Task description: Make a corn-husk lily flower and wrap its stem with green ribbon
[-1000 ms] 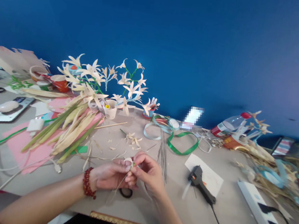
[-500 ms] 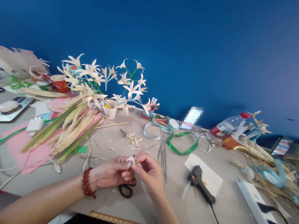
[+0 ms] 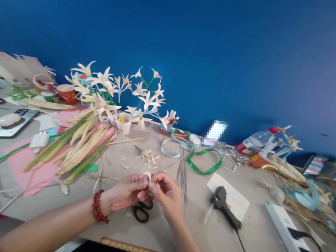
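Between my fingertips is a small cream-white petal-like piece (image 3: 147, 175), with a bit of green showing beside it. My left hand (image 3: 130, 189), with a red bead bracelet (image 3: 100, 206) on its wrist, is closed and pinches the piece from the left. From the right, my right hand (image 3: 168, 192) is closed on it too, thumb and forefinger meeting; the fingers cover much of it. Just below the hands lie scissors (image 3: 142, 211), only their black handles showing. Beyond the fingers are loose cream petals (image 3: 150, 158) on the table.
A glue gun (image 3: 225, 208) rests by a white card (image 3: 240, 197) on the right, near a power strip (image 3: 289, 241). Thin wires (image 3: 182, 177) and green ribbon (image 3: 205, 162) lie ahead. Corn husks (image 3: 82, 143) cover pink paper (image 3: 30, 170) at left. Husk flowers (image 3: 106, 78) stand behind.
My left fingers have shifted slightly around the white piece, which now shows less. More of the scissors' handles shows below. Both hands stay in nearly the same place.
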Demonstrator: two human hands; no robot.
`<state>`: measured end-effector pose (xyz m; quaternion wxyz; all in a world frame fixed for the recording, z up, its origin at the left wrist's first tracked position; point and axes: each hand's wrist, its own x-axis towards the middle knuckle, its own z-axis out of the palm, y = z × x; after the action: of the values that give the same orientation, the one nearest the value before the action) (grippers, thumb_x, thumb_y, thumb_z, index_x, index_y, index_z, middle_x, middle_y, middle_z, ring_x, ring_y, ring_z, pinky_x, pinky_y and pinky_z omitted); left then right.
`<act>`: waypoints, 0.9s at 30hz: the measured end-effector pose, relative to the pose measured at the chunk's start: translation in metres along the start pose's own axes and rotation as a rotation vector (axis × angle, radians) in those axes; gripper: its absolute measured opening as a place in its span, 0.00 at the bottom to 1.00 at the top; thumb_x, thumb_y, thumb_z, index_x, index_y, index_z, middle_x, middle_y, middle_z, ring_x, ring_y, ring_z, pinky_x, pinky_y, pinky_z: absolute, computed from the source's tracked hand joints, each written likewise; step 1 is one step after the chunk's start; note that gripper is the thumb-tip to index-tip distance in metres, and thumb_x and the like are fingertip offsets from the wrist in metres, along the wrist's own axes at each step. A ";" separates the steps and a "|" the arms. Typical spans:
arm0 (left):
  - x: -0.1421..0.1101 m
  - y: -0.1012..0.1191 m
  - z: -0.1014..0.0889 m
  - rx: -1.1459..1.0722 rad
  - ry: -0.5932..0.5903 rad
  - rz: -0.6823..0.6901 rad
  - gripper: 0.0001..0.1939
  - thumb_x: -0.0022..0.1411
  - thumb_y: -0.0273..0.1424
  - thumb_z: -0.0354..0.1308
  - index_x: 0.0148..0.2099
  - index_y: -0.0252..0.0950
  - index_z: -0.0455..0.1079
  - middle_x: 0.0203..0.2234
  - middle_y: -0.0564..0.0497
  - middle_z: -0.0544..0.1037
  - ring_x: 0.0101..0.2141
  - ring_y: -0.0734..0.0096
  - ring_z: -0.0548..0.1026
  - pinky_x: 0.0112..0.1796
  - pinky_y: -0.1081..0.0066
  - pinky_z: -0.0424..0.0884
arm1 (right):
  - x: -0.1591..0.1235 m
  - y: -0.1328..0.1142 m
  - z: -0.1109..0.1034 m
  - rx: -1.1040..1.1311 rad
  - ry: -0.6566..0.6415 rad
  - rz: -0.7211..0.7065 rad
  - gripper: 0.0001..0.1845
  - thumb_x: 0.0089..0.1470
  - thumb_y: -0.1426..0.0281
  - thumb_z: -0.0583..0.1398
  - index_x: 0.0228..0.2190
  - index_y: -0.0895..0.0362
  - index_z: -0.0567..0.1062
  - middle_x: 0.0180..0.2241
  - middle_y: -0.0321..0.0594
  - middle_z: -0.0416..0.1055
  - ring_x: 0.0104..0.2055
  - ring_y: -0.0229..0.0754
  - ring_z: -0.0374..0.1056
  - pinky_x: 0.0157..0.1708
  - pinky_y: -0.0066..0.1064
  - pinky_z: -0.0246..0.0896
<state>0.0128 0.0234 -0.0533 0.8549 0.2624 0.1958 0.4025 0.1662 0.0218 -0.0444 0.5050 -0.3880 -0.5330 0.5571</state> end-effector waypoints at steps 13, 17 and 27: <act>-0.003 0.002 0.006 0.257 0.199 0.181 0.10 0.57 0.35 0.65 0.31 0.34 0.71 0.16 0.57 0.69 0.20 0.78 0.64 0.27 0.75 0.58 | -0.001 0.002 0.005 0.052 0.096 0.014 0.12 0.47 0.63 0.68 0.25 0.54 0.71 0.25 0.36 0.69 0.31 0.42 0.68 0.31 0.31 0.64; -0.005 0.002 0.006 0.390 0.217 0.276 0.06 0.59 0.32 0.63 0.34 0.34 0.75 0.21 0.53 0.74 0.26 0.73 0.70 0.33 0.73 0.63 | -0.001 -0.004 0.006 0.046 0.134 -0.018 0.10 0.48 0.65 0.67 0.25 0.55 0.72 0.25 0.35 0.68 0.30 0.39 0.65 0.33 0.29 0.62; -0.006 0.010 0.006 0.661 0.184 0.470 0.02 0.57 0.29 0.64 0.32 0.36 0.75 0.30 0.50 0.75 0.35 0.67 0.71 0.40 0.70 0.64 | 0.001 -0.003 0.003 -0.003 0.080 -0.064 0.08 0.49 0.67 0.66 0.25 0.56 0.73 0.26 0.34 0.67 0.29 0.38 0.62 0.33 0.28 0.59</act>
<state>0.0068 0.0226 -0.0417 0.5886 0.5231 0.3247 0.5239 0.1638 0.0216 -0.0413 0.5430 -0.3935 -0.5254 0.5237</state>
